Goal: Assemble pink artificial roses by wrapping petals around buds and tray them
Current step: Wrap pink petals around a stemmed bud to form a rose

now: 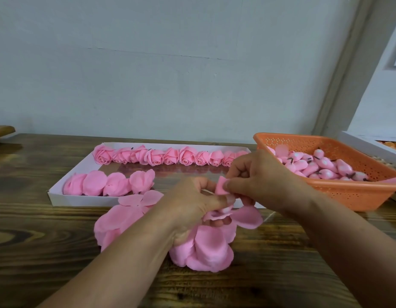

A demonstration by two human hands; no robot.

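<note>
Here, a half-made rose sits above the bench's near middle, gripped by the left hand. The right hand pinches one petal. Behind, the white tray holds finished roses along its back edge. The orange basket of buds sits right.

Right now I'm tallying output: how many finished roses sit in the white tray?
10, in one row along the far side of the white tray, running from the leftmost rose to the rightmost rose, which the right hand partly hides; more could sit behind it.
</note>
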